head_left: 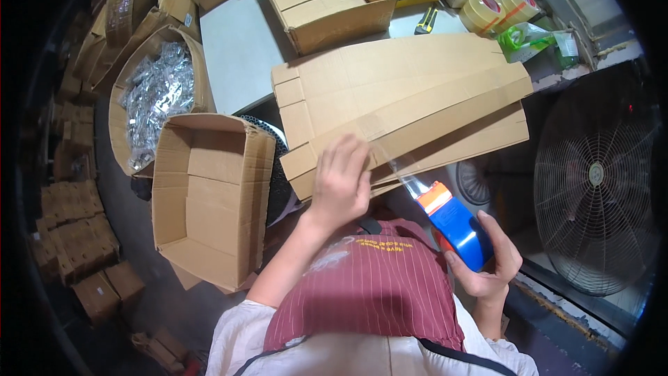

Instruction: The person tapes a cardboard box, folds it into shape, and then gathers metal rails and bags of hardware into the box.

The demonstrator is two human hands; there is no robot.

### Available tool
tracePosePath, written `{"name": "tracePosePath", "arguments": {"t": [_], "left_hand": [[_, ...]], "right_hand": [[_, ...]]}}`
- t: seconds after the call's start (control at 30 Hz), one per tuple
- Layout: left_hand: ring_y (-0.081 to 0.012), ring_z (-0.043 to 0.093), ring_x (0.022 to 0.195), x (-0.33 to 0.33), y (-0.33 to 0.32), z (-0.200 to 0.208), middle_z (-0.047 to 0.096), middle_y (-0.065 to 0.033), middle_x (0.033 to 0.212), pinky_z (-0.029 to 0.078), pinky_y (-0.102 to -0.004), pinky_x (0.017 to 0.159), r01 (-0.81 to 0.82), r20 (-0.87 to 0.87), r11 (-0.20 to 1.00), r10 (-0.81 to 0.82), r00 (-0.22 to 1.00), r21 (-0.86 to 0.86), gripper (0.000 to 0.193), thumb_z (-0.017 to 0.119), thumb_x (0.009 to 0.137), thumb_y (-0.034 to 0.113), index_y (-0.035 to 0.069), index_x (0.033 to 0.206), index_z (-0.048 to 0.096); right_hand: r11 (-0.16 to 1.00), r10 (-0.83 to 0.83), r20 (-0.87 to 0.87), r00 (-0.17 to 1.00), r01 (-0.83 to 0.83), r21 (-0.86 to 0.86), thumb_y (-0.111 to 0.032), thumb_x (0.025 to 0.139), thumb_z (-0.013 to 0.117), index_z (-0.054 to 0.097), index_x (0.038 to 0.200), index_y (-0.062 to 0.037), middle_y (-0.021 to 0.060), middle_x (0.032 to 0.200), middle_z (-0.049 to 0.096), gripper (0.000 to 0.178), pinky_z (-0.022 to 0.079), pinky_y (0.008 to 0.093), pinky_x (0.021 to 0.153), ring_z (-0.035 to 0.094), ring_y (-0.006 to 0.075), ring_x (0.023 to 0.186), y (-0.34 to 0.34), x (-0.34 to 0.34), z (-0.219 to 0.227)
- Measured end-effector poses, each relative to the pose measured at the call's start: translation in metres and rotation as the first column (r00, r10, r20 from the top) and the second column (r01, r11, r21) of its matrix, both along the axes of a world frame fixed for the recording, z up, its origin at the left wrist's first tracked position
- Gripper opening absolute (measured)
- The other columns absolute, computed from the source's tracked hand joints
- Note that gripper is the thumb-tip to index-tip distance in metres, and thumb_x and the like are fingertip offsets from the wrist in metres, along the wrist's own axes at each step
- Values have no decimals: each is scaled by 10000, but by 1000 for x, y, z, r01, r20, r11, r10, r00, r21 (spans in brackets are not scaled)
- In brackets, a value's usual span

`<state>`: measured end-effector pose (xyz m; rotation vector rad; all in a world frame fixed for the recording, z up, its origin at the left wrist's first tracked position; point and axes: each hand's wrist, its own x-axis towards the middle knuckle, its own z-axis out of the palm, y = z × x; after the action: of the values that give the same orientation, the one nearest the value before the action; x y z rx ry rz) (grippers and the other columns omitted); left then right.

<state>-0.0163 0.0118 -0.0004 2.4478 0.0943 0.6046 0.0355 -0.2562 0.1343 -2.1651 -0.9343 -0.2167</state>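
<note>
A flattened cardboard box [403,76] lies in front of me, its long folded flap [445,108] along the near side. My left hand [341,179] rests on that flap, fingers bent slightly and lying against the cardboard, a little blurred. My right hand [490,261] grips a blue and orange tape dispenser [463,230] by its lower end, below the near edge of the cardboard. From its orange head, a strip of clear tape [401,170] stretches up to the flap beside my left fingers.
An open carton [212,195] stands left of me, near a box of shiny plastic packets [156,97]. On the table are another open carton [327,0], a utility knife [426,21] and tape rolls [483,12]. A large fan [595,174] stands at right.
</note>
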Motion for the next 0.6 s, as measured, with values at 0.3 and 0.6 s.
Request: {"name": "tracePosePath", "arguments": {"t": [0.3, 0.6], "left_hand": [[-476, 237, 1510, 10, -17, -25, 280, -348, 1587, 169, -601, 1227, -76, -265, 896, 210, 941, 437, 970, 780, 812, 410, -135, 1491, 352], [-490, 200, 1524, 10, -17, -26, 242, -382, 1591, 119, -688, 1208, -62, -289, 902, 201, 936, 428, 1003, 773, 825, 401, -186, 1487, 301]], "right_hand": [[1000, -5, -101, 995, 3, -22, -170, 647, 856, 730, 1178, 40, 140, 691, 635, 584, 489, 318, 534, 610, 221, 553, -2, -22, -16], [989, 16, -137, 990, -36, -143, -169, 644, 845, 747, 1154, -1, 120, 634, 545, 547, 429, 336, 496, 517, 223, 505, -8, -28, -36]]}}
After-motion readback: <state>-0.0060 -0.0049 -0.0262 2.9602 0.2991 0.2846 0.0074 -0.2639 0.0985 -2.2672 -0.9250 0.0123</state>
